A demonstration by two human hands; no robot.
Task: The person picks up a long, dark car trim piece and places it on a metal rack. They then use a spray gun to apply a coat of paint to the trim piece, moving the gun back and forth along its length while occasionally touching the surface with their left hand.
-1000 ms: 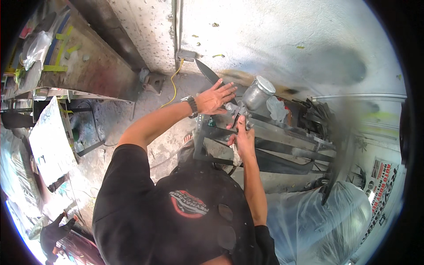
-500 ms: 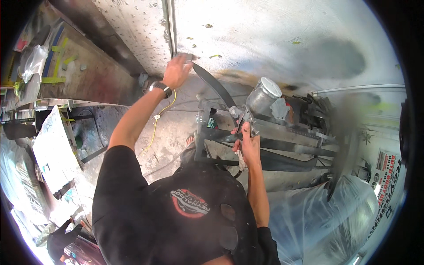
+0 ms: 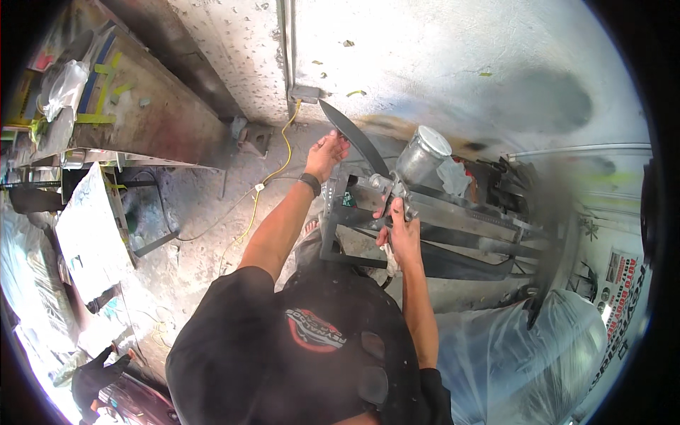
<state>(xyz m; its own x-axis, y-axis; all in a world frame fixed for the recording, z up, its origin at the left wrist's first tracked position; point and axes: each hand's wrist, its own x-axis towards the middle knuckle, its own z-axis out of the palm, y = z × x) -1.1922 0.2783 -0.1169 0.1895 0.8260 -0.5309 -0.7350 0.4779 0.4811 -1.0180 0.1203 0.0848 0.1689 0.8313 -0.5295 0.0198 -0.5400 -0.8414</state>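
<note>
My right hand (image 3: 402,237) is closed around the handle of a metal spray gun (image 3: 391,191). A silvery paint cup (image 3: 423,154) sits on top of the gun, tilted toward the wall. Beyond the gun a dark, curved strip-shaped panel (image 3: 354,134) rises from the rack toward the wall. My left hand (image 3: 328,154), with a dark band on its wrist, is beside the panel's left edge. Its fingers are loosely bent and apart, with nothing seen in them; whether the fingertips touch the panel I cannot tell.
The panel is by a dark metal rack (image 3: 329,234) holding several long dark parts. A yellow cord (image 3: 286,145) runs from a wall outlet box (image 3: 306,93) across the floor. Clear plastic sheeting (image 3: 524,361) covers a bulky thing at right. A worn wooden bench (image 3: 152,117) stands left.
My left hand has come away from the outlet box and the panel's upper end, down and to the right. The right hand keeps the spray gun almost in place.
</note>
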